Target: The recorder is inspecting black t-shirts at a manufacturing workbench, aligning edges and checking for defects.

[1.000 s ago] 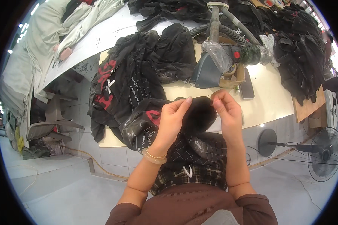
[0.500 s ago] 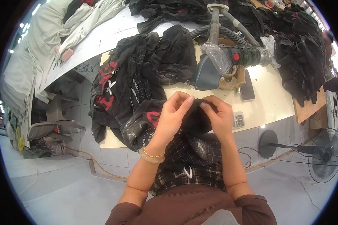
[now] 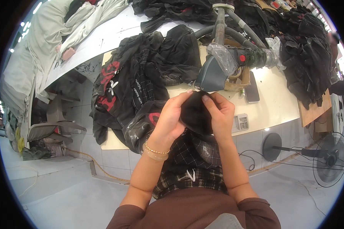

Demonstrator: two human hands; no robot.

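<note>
My left hand (image 3: 171, 116) and my right hand (image 3: 219, 112) both grip a bunched piece of black cloth (image 3: 195, 112), held up close in front of me over the near edge of the cream worktable (image 3: 271, 103). The cloth belongs to a dark checked garment (image 3: 191, 160) that hangs down over my lap. Beaded bracelets circle my left wrist. A grey steam iron (image 3: 214, 74) wrapped in clear plastic sits on the table just beyond my hands.
A heap of black garments with red prints (image 3: 130, 84) lies left of my hands. More dark clothes (image 3: 309, 57) pile at the right. A dark phone (image 3: 252, 91) and a small white box (image 3: 240, 122) rest on the table. A floor fan (image 3: 330, 156) stands at the right.
My two hands came closer together and rose a little, gathering the black cloth into a tighter bunch between them.
</note>
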